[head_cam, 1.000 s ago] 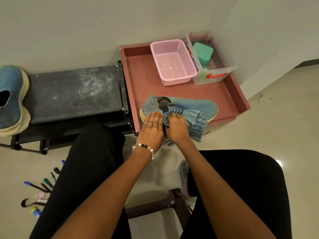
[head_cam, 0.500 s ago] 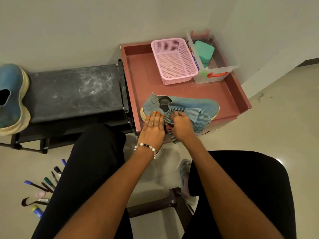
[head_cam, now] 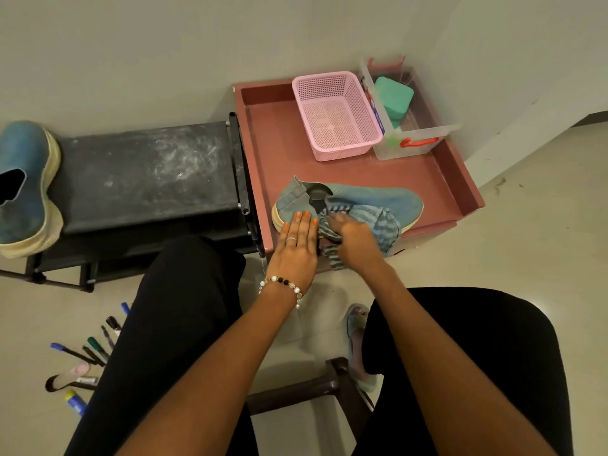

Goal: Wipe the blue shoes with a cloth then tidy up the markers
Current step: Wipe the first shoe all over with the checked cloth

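A blue shoe (head_cam: pixel 388 197) lies on its side along the front edge of the red tray table (head_cam: pixel 279 133). My left hand (head_cam: pixel 296 248) presses flat against the shoe's heel side, fingers straight. My right hand (head_cam: pixel 357 240) grips a bunched blue striped cloth (head_cam: pixel 385 225) against the shoe's side. The second blue shoe (head_cam: pixel 23 189) rests on the left end of the black bench (head_cam: pixel 144 172). Several markers (head_cam: pixel 88 350) lie scattered on the floor at lower left, partly hidden by my left leg.
A pink mesh basket (head_cam: pixel 335 116) and a clear plastic box (head_cam: pixel 411 139) holding a green block stand at the back of the tray table. A dark stool frame (head_cam: pixel 329 383) sits between my legs. Walls close off the back and right.
My right hand has slid the cloth to the right and a little up along the shoe's side. My left hand has stayed pressed at the heel.
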Tool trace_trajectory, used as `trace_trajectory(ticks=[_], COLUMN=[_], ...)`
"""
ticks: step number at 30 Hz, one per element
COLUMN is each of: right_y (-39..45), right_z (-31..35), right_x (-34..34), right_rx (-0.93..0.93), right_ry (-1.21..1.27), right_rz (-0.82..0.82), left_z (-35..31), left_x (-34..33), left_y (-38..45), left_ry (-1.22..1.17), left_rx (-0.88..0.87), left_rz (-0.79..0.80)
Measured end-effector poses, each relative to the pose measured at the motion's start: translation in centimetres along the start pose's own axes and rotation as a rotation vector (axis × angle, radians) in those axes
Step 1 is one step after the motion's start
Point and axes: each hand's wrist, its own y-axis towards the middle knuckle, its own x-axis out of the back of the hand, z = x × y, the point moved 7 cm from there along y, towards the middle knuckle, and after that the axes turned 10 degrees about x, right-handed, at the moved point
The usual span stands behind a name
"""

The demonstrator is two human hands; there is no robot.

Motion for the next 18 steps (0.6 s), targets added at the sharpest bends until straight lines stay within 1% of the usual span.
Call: trace_trajectory(ticks=[1,3,4,6,7,8,10,12,13,14,15,17,18], right_y=[-1.0,-2.8,-3.1,-2.1,-1.3,-0.3,1.2,1.1,0.5,-0.3,-1.2,-2.7,-2.9], right_z=[-1.9,-5.1,-5.4,-3.6,-2.0,-0.4,1.7,1.4,0.3,-1.2,-2.7,-4.4,-4.3], right_x=[0.3,1.1,1.3,1.5,1.4,1.0,0.2,0.1,0.4,0.6,0.9,1.3,1.4], right_rx=[-0.028,-0.177,-0.248,-0.332,-0.344,-0.313,-0.190,-0.070,-0.044,-0.047,-0.093,-0.223,-0.286], right_ry=[0.029,-0.004,-0.054,-0.104,-0.087,-0.062,0.025,0.033,0.008,-0.021,-0.036,-0.059,-0.104], right_rz=[-0.012,-0.057,-0.061,-0.032,-0.017,-0.018,-0.032,0.000,0.017,0.012,-0.006,-0.058,-0.056], left_z=[0.0,0.1,0.1,0.1,0.0,0.1,0.1,0.1,0.1,0.2,0.2,0.2,0.2], left_x=[-0.1,-0.1,-0.1,0.0,0.0,0.1,0.3,0.4,0.5,0.4,0.4,0.4,0.4], left_y=[-0.1,-0.1,-0.1,-0.2,-0.2,-0.2,-0.1,-0.2,-0.2,-0.2,-0.2,-0.3,-0.3], left_ry=[0.000,-0.015,-0.027,-0.038,-0.046,-0.051,-0.029,-0.024,-0.025,-0.024,-0.023,-0.031,-0.041], left_rx=[-0.003,0.000,0.001,0.002,0.007,0.012,0.017,0.013,0.009,0.006,0.005,0.008,0.010], left_rz=[-0.004,-0.002,-0.001,0.005,0.015,0.026,0.038,0.043,0.048,0.054,0.057,0.053,0.046])
